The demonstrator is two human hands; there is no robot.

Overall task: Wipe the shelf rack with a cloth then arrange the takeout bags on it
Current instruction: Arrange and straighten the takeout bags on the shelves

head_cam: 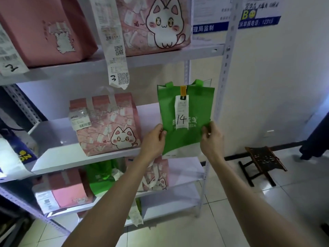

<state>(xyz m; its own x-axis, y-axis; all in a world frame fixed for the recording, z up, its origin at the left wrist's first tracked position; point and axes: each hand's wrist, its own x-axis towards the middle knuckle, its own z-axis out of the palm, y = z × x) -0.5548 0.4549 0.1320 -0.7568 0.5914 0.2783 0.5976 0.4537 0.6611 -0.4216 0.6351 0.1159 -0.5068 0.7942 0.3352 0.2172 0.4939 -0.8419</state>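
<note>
Here the green takeout bag [195,107] is held upright between both hands, its receipt [182,114] marked 14 facing the camera. The left hand [154,139] pinches the bag's left edge between thumb and fingers; the right hand [211,139] pinches the right edge likewise. Behind the hands lies the right end of the middle board of the shelf rack [80,155]. Left of the left hand stands a pink cat bag [106,125]; right of the right hand, on the floor, a dark stool [263,157].

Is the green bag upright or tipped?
Upright: the green bag has handles on top; left hand and right hand grip its sides.
</note>
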